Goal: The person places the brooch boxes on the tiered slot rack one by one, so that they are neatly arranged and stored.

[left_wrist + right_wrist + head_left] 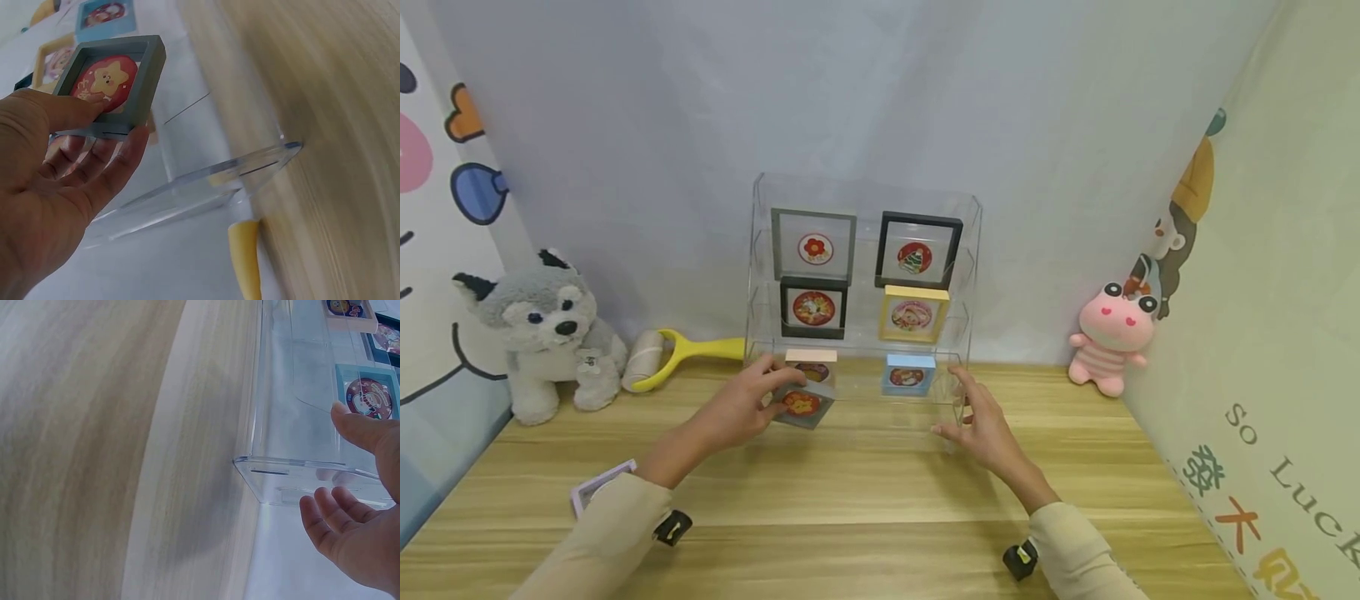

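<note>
My left hand (739,410) holds a small grey-green frame (145,87) with a red star badge in it, the thumb on its face and fingers beneath. This is just in front of a clear tiered stand (857,383), near the peach frame (811,356) on the bottom tier. At the stand's right side is my right hand (988,429), thumb and fingers spread apart either side of the clear side panel (294,464). Whether they touch it is hard to tell. Left of that hand sits a blue frame (908,375).
Higher tiers carry a grey frame (777,250), two black frames, one of them upper right (957,254), and a yellow frame (913,292). A yellow-handled roller (700,350) and husky plush (550,333) stand left, a pink plush (1112,329) right. A lilac frame (597,485) lies front left.
</note>
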`<move>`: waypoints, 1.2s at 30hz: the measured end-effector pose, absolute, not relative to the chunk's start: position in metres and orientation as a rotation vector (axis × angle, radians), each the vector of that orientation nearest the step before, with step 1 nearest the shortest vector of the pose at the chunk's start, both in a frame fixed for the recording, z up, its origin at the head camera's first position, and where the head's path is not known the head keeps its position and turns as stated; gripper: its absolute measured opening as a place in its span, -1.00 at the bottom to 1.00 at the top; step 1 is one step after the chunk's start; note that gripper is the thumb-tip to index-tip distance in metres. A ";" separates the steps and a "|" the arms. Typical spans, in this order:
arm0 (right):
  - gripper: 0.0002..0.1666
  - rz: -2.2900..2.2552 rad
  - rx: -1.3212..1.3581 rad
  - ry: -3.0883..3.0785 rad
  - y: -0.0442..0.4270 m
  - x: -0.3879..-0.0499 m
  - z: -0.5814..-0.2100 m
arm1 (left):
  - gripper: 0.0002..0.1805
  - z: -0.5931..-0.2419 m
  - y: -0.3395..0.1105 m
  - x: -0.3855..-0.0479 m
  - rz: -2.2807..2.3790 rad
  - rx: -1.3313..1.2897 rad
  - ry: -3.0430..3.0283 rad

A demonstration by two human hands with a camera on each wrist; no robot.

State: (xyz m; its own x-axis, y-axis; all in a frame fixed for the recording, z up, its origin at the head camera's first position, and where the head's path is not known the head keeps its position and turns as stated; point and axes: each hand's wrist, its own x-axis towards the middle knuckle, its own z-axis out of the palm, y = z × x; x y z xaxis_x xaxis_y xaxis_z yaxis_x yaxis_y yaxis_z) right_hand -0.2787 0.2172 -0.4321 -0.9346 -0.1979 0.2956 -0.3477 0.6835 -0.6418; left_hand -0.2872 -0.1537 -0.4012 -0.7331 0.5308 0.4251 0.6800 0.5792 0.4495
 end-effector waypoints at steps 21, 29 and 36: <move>0.08 1.085 0.428 -2.703 0.216 -0.278 -0.431 | -0.50 -0.439 -0.135 -0.291 -0.701 -1.016 -2.516; 0.08 1.098 0.421 -2.712 0.216 -0.278 -0.431 | -0.55 -0.438 -0.137 -0.291 -0.727 -0.969 -2.541; 0.08 1.109 0.417 -2.709 0.216 -0.278 -0.431 | -0.59 -0.436 -0.139 -0.288 -0.756 -0.912 -2.579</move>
State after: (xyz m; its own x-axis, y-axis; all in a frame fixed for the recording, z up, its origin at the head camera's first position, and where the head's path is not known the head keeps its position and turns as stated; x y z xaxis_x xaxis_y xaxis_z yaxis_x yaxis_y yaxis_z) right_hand -0.2779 0.2160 -0.4313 -0.9435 -0.1872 0.2732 -0.3251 0.6816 -0.6555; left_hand -0.2879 -0.1394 -0.4360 -0.7527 0.4910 0.4386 0.6501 0.6596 0.3774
